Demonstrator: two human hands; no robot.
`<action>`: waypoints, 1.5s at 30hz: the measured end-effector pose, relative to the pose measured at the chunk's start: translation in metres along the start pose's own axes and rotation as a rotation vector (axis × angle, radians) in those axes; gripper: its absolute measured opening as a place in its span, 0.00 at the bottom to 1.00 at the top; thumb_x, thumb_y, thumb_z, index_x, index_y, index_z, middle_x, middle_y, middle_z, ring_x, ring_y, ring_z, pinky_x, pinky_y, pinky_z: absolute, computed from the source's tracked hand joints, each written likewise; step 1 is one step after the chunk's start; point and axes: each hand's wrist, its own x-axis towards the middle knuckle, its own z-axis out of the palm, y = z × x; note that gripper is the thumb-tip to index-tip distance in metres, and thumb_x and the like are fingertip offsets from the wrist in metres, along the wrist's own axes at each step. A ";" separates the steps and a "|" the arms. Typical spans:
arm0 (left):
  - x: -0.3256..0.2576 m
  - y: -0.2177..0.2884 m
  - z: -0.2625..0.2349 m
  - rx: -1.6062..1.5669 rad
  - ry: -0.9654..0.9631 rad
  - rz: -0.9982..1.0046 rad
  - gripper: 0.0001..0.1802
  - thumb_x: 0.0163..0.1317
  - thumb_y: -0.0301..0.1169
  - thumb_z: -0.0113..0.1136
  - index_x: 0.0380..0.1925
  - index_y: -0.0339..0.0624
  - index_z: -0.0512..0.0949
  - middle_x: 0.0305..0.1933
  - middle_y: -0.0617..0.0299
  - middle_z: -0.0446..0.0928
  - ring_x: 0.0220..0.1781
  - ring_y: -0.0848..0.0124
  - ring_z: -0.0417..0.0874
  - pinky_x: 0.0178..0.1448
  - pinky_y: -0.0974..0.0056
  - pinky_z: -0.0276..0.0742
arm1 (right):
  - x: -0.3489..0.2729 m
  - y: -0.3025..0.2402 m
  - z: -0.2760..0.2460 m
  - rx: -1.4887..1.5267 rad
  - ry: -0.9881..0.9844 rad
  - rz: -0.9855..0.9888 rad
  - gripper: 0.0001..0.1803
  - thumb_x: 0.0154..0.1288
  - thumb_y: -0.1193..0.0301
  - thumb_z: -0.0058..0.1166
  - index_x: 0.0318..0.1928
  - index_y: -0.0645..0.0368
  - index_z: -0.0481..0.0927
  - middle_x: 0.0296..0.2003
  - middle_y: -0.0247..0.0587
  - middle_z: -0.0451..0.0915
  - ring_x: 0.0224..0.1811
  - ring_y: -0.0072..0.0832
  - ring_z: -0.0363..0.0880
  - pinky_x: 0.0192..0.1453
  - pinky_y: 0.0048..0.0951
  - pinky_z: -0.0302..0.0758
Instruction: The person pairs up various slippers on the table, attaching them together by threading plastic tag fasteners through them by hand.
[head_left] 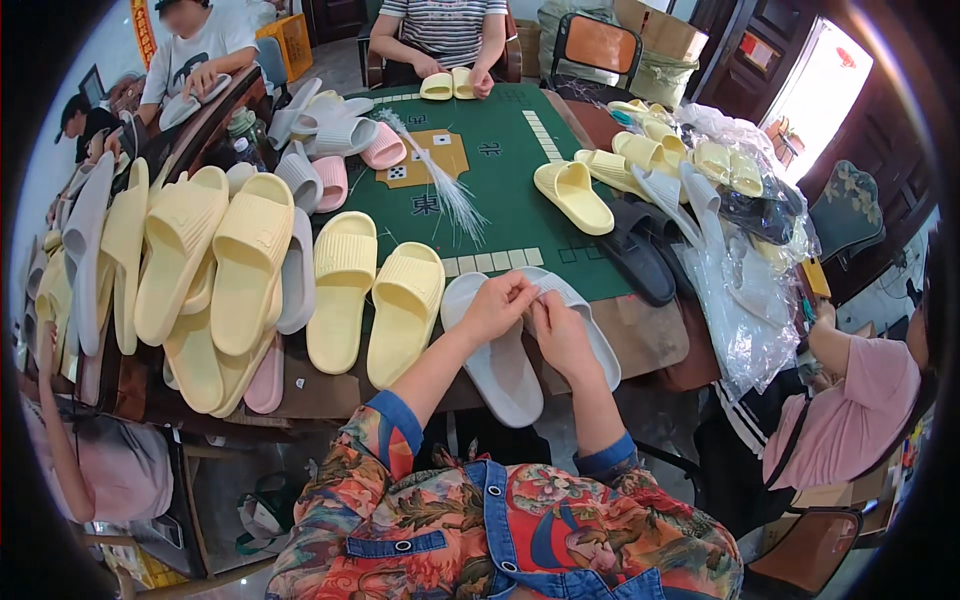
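Note:
Right in front of me lies a pair of grey slide slippers, the left one [507, 380] and the right one [598, 345] side by side at the table edge. Over their straps, my left hand [498, 307] and my right hand [562, 335] meet with fingertips pinched together. Whatever is between the fingers is hidden or too small to name. Just left of the grey pair sit two pale yellow slippers [408, 310]. Beyond my hands, a bundle of thin whitish strands [445, 188] lies on the green table mat [500, 210].
Stacked yellow slippers [252, 265] crowd the left, with grey and pink ones behind. To the right are black slippers [640, 255], more yellow slippers [575, 195] and clear plastic bags [745, 320]. Across the table a person in stripes [440, 30] handles yellow slippers; other people sit at both sides.

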 end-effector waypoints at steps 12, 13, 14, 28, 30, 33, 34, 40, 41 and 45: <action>-0.003 0.006 -0.003 -0.169 -0.153 -0.013 0.06 0.53 0.29 0.64 0.30 0.40 0.81 0.16 0.77 0.65 0.19 0.87 0.58 0.22 0.76 0.53 | -0.002 0.012 0.004 -0.113 -0.030 0.050 0.10 0.65 0.69 0.42 0.34 0.66 0.66 0.26 0.61 0.75 0.32 0.59 0.73 0.34 0.54 0.66; -0.002 0.005 -0.005 -0.169 -0.146 -0.042 0.05 0.53 0.28 0.64 0.29 0.39 0.81 0.16 0.76 0.65 0.18 0.87 0.58 0.22 0.76 0.53 | -0.002 0.012 0.004 -0.112 -0.028 0.048 0.10 0.65 0.69 0.42 0.34 0.66 0.66 0.26 0.61 0.75 0.32 0.59 0.73 0.34 0.54 0.66; -0.003 0.009 -0.006 -0.167 -0.145 -0.043 0.05 0.53 0.28 0.64 0.29 0.39 0.81 0.16 0.76 0.65 0.18 0.87 0.58 0.22 0.76 0.53 | -0.004 0.011 0.003 -0.104 -0.024 0.068 0.11 0.65 0.68 0.42 0.34 0.66 0.67 0.26 0.61 0.75 0.32 0.59 0.73 0.34 0.54 0.66; -0.001 -0.009 0.001 -0.325 0.048 -0.130 0.07 0.54 0.30 0.63 0.26 0.38 0.78 0.18 0.75 0.70 0.21 0.88 0.64 0.24 0.78 0.59 | -0.023 0.021 0.004 0.157 0.235 0.016 0.05 0.63 0.74 0.50 0.35 0.64 0.72 0.21 0.39 0.75 0.23 0.22 0.73 0.28 0.25 0.69; 0.001 -0.009 0.001 -0.263 0.000 -0.125 0.07 0.56 0.31 0.61 0.27 0.38 0.78 0.19 0.75 0.70 0.22 0.87 0.64 0.25 0.78 0.59 | -0.026 0.028 0.002 0.196 0.211 0.044 0.06 0.62 0.73 0.50 0.34 0.64 0.72 0.21 0.39 0.75 0.23 0.22 0.74 0.29 0.25 0.69; 0.006 -0.003 -0.002 -0.203 -0.011 -0.113 0.09 0.60 0.32 0.56 0.29 0.36 0.77 0.21 0.72 0.72 0.25 0.84 0.68 0.29 0.75 0.63 | -0.034 0.029 -0.009 0.180 0.203 0.051 0.06 0.62 0.73 0.50 0.34 0.64 0.73 0.21 0.36 0.76 0.24 0.18 0.74 0.30 0.22 0.69; 0.008 -0.003 -0.004 -0.197 0.036 -0.097 0.12 0.62 0.33 0.52 0.30 0.35 0.77 0.22 0.69 0.74 0.26 0.81 0.70 0.31 0.73 0.65 | -0.038 0.026 -0.015 0.213 0.204 0.126 0.06 0.62 0.73 0.50 0.33 0.64 0.73 0.22 0.36 0.77 0.24 0.17 0.74 0.29 0.21 0.69; 0.036 -0.005 -0.011 0.314 0.042 -0.168 0.18 0.66 0.36 0.40 0.34 0.33 0.76 0.32 0.51 0.78 0.35 0.59 0.79 0.42 0.61 0.71 | -0.060 0.045 -0.038 0.124 0.113 0.399 0.08 0.61 0.71 0.50 0.33 0.64 0.74 0.21 0.39 0.79 0.21 0.21 0.75 0.27 0.23 0.69; 0.040 -0.012 -0.011 0.311 0.045 -0.168 0.18 0.66 0.36 0.40 0.34 0.33 0.76 0.32 0.51 0.78 0.35 0.59 0.79 0.42 0.61 0.71 | -0.057 0.044 -0.035 0.078 0.113 0.370 0.09 0.61 0.70 0.50 0.32 0.65 0.74 0.21 0.41 0.79 0.21 0.24 0.77 0.27 0.25 0.70; 0.047 -0.047 -0.007 0.317 -0.004 -0.142 0.18 0.66 0.36 0.41 0.37 0.33 0.76 0.37 0.50 0.78 0.41 0.62 0.78 0.48 0.63 0.71 | -0.019 0.054 0.000 -0.093 0.132 0.210 0.09 0.60 0.71 0.50 0.32 0.67 0.75 0.24 0.50 0.79 0.24 0.31 0.80 0.30 0.29 0.73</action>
